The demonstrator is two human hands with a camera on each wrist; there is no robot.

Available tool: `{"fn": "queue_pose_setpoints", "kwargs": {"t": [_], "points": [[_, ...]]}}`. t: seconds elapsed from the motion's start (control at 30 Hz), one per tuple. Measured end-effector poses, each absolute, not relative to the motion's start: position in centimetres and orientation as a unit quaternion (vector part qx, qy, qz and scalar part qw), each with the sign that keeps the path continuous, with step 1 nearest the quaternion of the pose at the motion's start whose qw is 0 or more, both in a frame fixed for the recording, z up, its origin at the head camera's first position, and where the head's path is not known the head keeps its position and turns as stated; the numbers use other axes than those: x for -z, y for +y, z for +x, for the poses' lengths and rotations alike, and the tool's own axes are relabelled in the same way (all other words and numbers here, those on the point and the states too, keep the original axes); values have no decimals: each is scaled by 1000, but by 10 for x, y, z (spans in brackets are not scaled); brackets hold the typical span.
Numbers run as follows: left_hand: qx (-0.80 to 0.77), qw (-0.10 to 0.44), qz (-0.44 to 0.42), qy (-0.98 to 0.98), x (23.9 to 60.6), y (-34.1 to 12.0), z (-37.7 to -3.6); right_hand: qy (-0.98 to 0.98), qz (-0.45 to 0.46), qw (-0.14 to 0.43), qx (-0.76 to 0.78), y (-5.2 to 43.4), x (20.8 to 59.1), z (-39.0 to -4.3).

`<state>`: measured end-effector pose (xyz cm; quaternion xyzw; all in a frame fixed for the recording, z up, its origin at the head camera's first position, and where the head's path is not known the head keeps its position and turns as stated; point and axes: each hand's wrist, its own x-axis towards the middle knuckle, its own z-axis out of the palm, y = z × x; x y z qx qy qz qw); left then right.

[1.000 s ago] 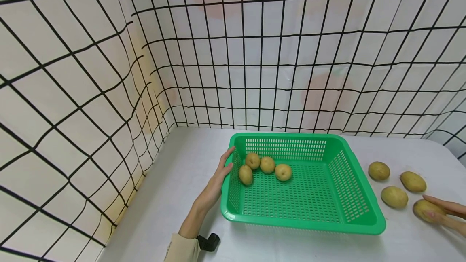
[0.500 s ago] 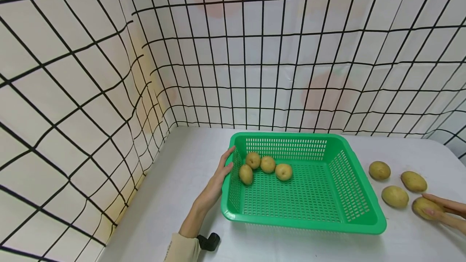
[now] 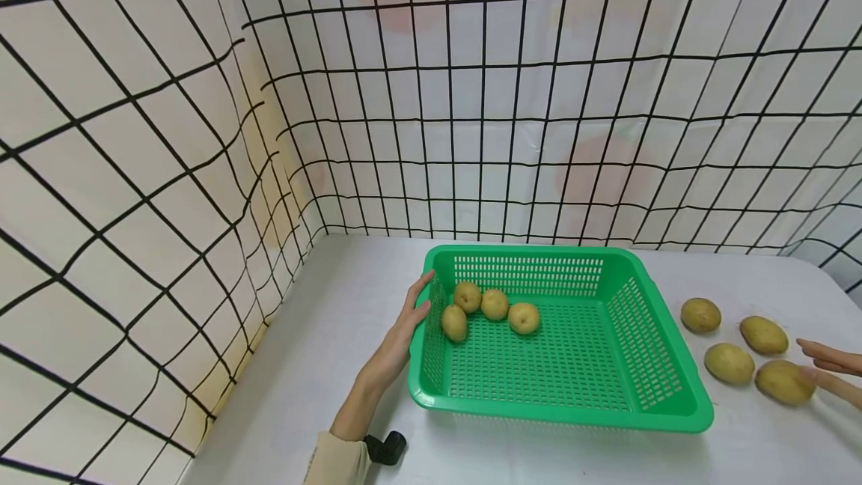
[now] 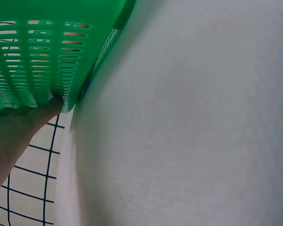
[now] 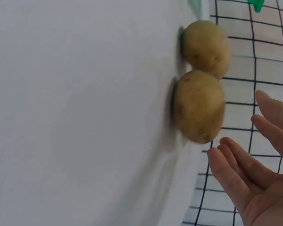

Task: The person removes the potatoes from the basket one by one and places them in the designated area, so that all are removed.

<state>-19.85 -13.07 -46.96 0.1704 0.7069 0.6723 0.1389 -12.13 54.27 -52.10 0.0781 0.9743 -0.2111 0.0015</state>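
A green plastic basket holds several potatoes gathered on its left side, such as a potato. My left hand holds its left rim, thumb and index fingertip over the edge; in the left wrist view a finger lies against the slotted outer wall under the rim. My right hand, partly cut off by the frame's right edge, has its fingers spread beside the nearest loose potato. In the right wrist view, the fingers stand apart from a potato, with nothing between them.
To the right of the basket more potatoes lie loose on the white table, among them one by its rim and one farther right. A black grid net rises behind the table and along its left side.
My right hand has let go of the nearest loose potato and drawn back to the right. That potato sits slightly farther left, close to its neighbour. The left hand has stayed put.
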Motion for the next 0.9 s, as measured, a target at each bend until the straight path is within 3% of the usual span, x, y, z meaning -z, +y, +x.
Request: {"fn": "queue_pose_setpoints", "kwargs": {"t": [0.3, 0.63, 0.9], "points": [[-673, 137, 167, 708, 468, -133, -198, 948, 15, -66, 310, 458, 448, -125], [-671, 140, 161, 711, 469, -133, -198, 949, -30, -3, 314, 392, 392, -158], [-673, 142, 169, 706, 469, -131, -199, 953, -90, 7, 289, 350, 356, -184]]}}
